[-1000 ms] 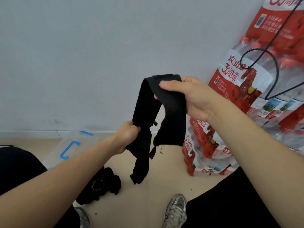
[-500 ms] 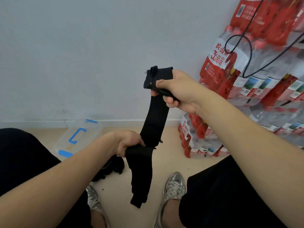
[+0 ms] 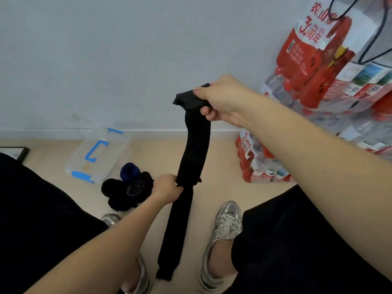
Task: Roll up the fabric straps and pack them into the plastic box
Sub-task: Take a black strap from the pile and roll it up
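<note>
While pinching the bunched top end of the black fabric strap (image 3: 196, 149) between thumb and curled fingers, holds the right hand (image 3: 220, 98) raised in front of the pale wall (image 3: 106, 60), forearm reaching in from the lower right. Grips the same strap lower down with the left hand (image 3: 166, 188), fingers curled round its width, forearm coming up from the lower left. Draws the strap nearly straight between the two hands and lets its free end hang below the left hand, between two grey sneakers (image 3: 224, 230), above the beige floor (image 3: 214, 187). Has the clear plastic box (image 3: 97, 153) with blue clasps on the floor by the skirting at the left, apart from both hands; cannot tell what lies in it. Has a heap of dark straps (image 3: 127, 189) just beside the box's near corner, beyond the left hand. Faces shrink-wrapped packs of water bottles (image 3: 318, 71) with red labels stacked against the wall on the right, a black cable (image 3: 381, 28) looping in front of them.
</note>
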The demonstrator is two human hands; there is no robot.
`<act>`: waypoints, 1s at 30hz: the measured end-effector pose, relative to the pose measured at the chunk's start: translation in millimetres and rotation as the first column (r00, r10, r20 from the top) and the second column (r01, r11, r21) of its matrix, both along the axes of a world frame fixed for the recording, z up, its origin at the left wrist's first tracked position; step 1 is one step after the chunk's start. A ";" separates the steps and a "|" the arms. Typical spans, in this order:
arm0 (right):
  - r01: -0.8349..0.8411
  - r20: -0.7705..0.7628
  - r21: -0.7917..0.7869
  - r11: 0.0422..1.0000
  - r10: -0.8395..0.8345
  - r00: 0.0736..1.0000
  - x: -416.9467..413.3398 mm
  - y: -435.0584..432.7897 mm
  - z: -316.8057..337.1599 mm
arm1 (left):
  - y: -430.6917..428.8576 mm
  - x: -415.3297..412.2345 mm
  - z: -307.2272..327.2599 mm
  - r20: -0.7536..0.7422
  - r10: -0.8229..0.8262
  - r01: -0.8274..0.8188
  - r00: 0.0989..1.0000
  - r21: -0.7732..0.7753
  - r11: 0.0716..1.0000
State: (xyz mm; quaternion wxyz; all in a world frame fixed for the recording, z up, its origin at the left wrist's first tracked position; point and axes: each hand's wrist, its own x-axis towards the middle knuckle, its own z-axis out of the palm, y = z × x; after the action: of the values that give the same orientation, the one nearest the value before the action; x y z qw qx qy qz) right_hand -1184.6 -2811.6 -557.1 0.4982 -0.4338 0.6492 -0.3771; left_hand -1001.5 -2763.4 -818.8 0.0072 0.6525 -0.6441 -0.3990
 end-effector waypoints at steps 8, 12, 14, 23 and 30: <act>-0.045 -0.099 0.021 0.999 0.047 0.994 -1.5 -34.2 -17.3 | -42.6 -7.2 -14.6 -0.196 0.206 -0.190 0.959 0.098 0.977; -0.149 -0.029 0.082 0.985 0.151 0.988 1.4 -42.5 -33.1 | -53.2 -8.1 -17.2 -0.318 0.373 -0.318 0.872 0.212 0.924; -0.179 0.032 0.104 0.978 0.177 0.984 3.4 -44.1 -43.2 | -60.1 -7.8 -7.0 -0.380 0.517 -0.437 0.767 0.280 0.855; -0.159 0.091 0.064 0.985 0.153 0.984 7.1 -44.3 -78.8 | -98.9 10.8 112.8 -0.780 0.522 -0.405 0.345 0.378 0.832; -0.242 -0.161 -0.066 0.968 0.229 0.960 9.3 -38.0 -87.7 | -87.5 13.8 152.8 -0.726 0.096 -0.332 0.681 -0.190 0.924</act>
State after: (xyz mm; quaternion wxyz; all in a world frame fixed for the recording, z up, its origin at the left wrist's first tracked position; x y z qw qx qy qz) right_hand -1175.3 -2849.6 -644.8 0.4694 -0.5564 0.6124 -0.3084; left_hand -987.7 -2850.9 -666.0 0.4007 0.5125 -0.5639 -0.5087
